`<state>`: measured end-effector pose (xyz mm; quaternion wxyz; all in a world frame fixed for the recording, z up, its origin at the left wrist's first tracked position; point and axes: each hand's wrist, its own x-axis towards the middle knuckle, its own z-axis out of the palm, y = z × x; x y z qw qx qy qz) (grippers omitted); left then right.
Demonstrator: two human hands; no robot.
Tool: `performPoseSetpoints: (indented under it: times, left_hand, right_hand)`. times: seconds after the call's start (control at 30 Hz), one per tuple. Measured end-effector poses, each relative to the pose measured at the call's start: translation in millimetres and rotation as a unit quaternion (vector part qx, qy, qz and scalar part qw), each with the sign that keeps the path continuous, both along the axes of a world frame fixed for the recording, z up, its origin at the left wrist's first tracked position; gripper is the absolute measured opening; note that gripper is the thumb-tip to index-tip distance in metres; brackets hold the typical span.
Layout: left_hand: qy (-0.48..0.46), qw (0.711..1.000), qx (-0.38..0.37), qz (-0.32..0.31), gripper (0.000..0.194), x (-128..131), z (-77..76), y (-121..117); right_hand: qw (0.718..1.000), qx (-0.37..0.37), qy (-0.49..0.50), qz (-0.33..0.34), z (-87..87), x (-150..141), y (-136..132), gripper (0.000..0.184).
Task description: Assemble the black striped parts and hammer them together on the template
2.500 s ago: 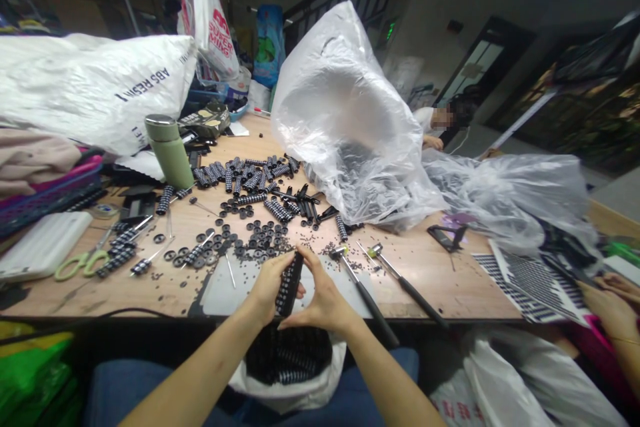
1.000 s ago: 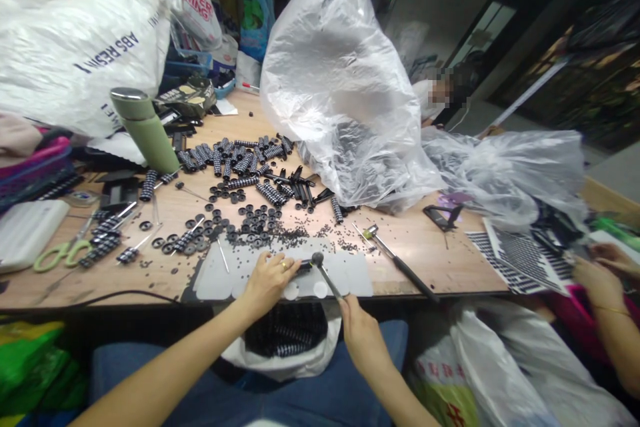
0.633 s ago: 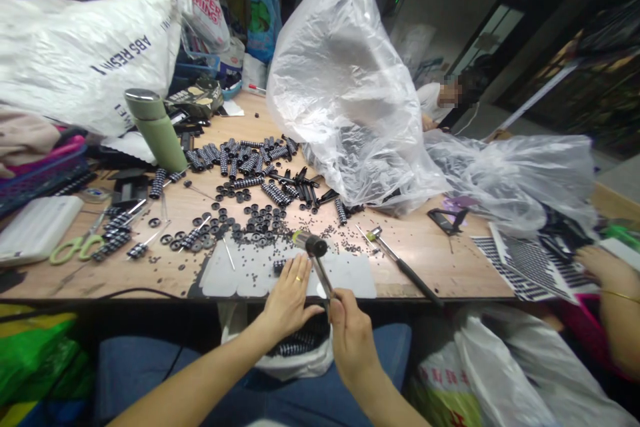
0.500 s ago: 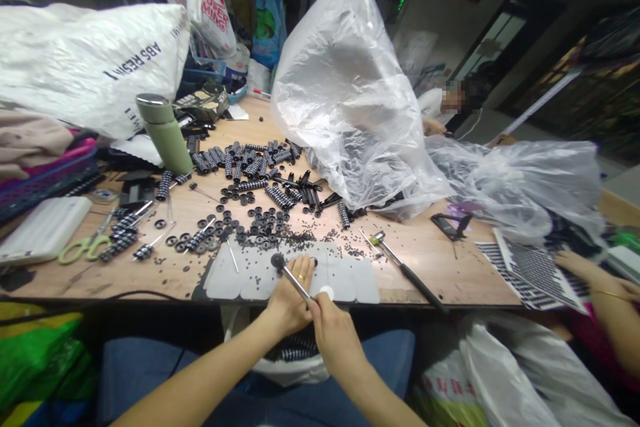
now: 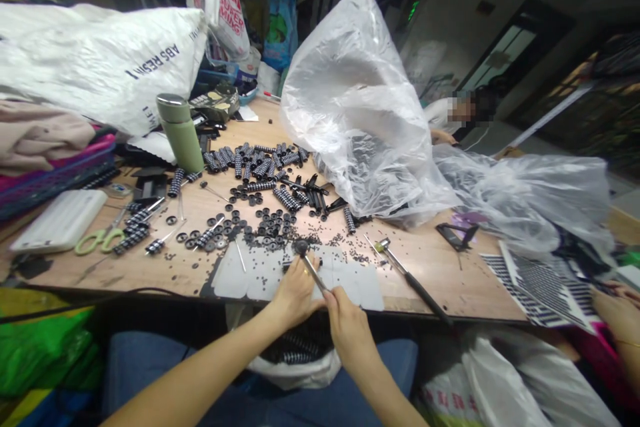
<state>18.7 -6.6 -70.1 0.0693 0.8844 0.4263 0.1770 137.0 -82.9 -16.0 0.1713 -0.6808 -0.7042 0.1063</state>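
Observation:
My right hand (image 5: 347, 323) is closed round the metal shaft of a hammer (image 5: 315, 273) with a round black head. The head is over the far side of my left hand (image 5: 295, 293), close to its fingertips. My left hand bends down onto a dark cylinder-shaped part (image 5: 287, 267), whose ends peek out on both sides; the fingers hide most of it. Beneath lies a grey-white plate (image 5: 233, 273) at the table's front edge, strewn with tiny black bits. Just beyond are several black rings (image 5: 273, 227) and black-and-white ridged rollers (image 5: 260, 167).
A second hammer (image 5: 410, 273) lies to the right, near patterned sheets (image 5: 543, 283). Clear plastic bags (image 5: 370, 107) stand behind. Left are a green bottle (image 5: 181, 137), scissors (image 5: 103, 240) and a white box (image 5: 60, 220). Another person's arm (image 5: 617, 317) is far right.
The hammer head has moved right and away from me, from beside my left fingers to beyond them. The view has shifted slightly. The other person's arm at right has moved outward.

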Motion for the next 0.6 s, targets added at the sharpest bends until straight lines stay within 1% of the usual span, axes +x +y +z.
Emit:
performPoseSetpoints:
  times: [0.07, 0.13, 0.2, 0.23, 0.27, 0.3, 0.33, 0.37, 0.4, 0.47, 0.5, 0.53, 0.6]
  left_hand:
    - [-0.002, 0.999, -0.017, 0.033, 0.045, 2.5, 6.5, -0.2]
    - [0.002, 0.998, -0.035, 0.048, 0.036, 4.3, 14.4, -5.0]
    - [-0.009, 0.998, -0.056, 0.031, 0.030, 3.6, 23.8, -7.4]
    - [-0.024, 0.997, -0.069, 0.026, 0.027, 1.9, 29.3, -4.0]
    - [-0.047, 0.995, -0.086, 0.036, 0.026, -0.9, 35.3, 4.5]
    - [-0.074, 0.990, -0.101, 0.065, 0.031, -4.6, 41.8, 18.7]
    - [-0.102, 0.980, -0.117, 0.128, 0.035, -9.1, 48.2, 38.2]
    - [-0.133, 0.958, -0.130, 0.220, 0.037, -14.4, 54.3, 62.0]
    - [-0.143, 0.942, -0.129, 0.276, 0.039, -19.9, 59.4, 88.2]
    - [-0.156, 0.917, -0.135, 0.342, 0.041, -30.5, 65.2, 139.6]
    - [-0.162, 0.904, -0.147, 0.368, 0.041, -34.5, 65.6, 161.2]
    - [-0.168, 0.894, -0.160, 0.384, 0.040, -37.3, 64.4, 178.4]
    - [-0.182, 0.881, -0.183, 0.396, 0.034, -38.8, 58.4, 199.5]
  right_hand:
    - [0.998, 0.028, 0.035, -0.034, 5.8, 15.0, 4.6, 0.042]
    - [0.997, 0.036, 0.027, -0.069, 8.0, 33.1, 10.9, 0.043]
    - [0.995, 0.019, -0.008, -0.097, 4.2, 51.8, 17.7, 0.041]
    - [0.994, 0.006, -0.028, -0.109, 0.2, 60.6, 20.6, 0.039]
    - [0.992, -0.006, -0.049, -0.120, -4.7, 68.6, 23.0, 0.037]
    - [0.989, -0.017, -0.070, -0.130, -10.1, 75.7, 24.8, 0.035]
    - [0.986, -0.023, -0.092, -0.139, -15.7, 81.8, 26.1, 0.033]
    - [0.983, -0.024, -0.114, -0.145, -21.0, 87.0, 27.3, 0.032]
    - [0.980, -0.019, -0.133, -0.147, -25.6, 91.4, 28.8, 0.031]
    - [0.979, 0.006, -0.154, -0.134, -31.7, 97.3, 34.5, 0.029]
    - [0.980, 0.026, -0.154, -0.121, -32.7, 98.7, 39.9, 0.028]
    - [0.982, 0.048, -0.150, -0.106, -32.3, 99.0, 47.7, 0.026]
    - [0.984, 0.085, -0.140, -0.068, -28.3, 95.5, 71.3, 0.024]
